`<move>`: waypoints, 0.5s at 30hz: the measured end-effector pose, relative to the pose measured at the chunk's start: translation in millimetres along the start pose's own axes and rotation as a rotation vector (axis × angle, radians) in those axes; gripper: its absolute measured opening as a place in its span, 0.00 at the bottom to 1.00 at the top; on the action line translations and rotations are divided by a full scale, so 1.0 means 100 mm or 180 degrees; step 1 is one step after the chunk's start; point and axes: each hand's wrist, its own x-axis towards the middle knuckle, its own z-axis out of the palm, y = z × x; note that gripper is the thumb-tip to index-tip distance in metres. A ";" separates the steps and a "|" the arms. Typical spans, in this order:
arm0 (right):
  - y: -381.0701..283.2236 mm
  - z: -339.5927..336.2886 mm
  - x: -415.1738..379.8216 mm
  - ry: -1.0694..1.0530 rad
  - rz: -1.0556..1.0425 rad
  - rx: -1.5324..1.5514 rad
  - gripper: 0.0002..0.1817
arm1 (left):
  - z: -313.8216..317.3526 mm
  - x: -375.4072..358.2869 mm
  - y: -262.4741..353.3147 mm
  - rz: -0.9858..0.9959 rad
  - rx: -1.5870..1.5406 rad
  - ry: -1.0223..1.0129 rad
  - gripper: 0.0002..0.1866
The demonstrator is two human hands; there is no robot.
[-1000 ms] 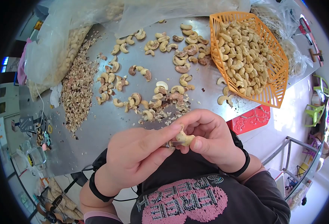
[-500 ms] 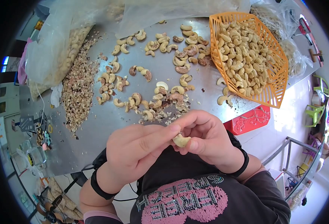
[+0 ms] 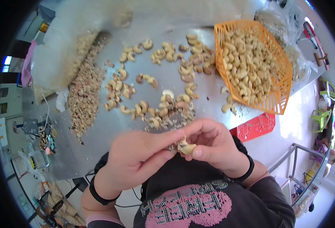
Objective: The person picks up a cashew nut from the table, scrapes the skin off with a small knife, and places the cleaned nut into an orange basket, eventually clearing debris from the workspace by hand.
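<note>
My right hand (image 3: 216, 146) pinches a pale, curved cashew nut (image 3: 186, 147) between thumb and fingers, in front of my chest. Brown skin patches show on the nut's left side. From the left, my left hand (image 3: 144, 154) is closed, its index fingertip and thumb meeting the nut. A small greyish bit shows between those left fingertips, too small to name. Just beyond the hands lies a loose pile of cashews (image 3: 161, 110), some with brown skin on, among skin flakes (image 3: 177, 123). More part-skinned cashews (image 3: 116, 87) lie in clusters across the metal table (image 3: 144, 91).
An orange slatted basket (image 3: 285, 91) full of pale cashews stands at the right. Crumbled skins and bits (image 3: 85, 102) form a long heap at the left. Clear plastic bags (image 3: 57, 64) line the back and left edge. A red crate (image 3: 254, 127) is below the right edge.
The cashew nut has turned in my fingers and shows more brown skin. My left thumb has come into view at its left side. The whole view has shifted slightly.
</note>
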 end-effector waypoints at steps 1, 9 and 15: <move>0.00 0.00 0.00 0.0044 0.0058 -0.0045 0.14 | 0.00 0.00 0.01 -0.0072 -0.0095 -0.0044 0.18; 0.08 0.00 0.03 0.0137 0.0047 -0.0367 0.13 | -0.04 -0.07 0.00 0.0028 0.0155 0.0071 0.18; 0.06 0.09 0.02 0.0160 -0.0028 -0.0349 0.13 | -0.03 -0.13 0.03 0.0253 0.0044 0.0271 0.18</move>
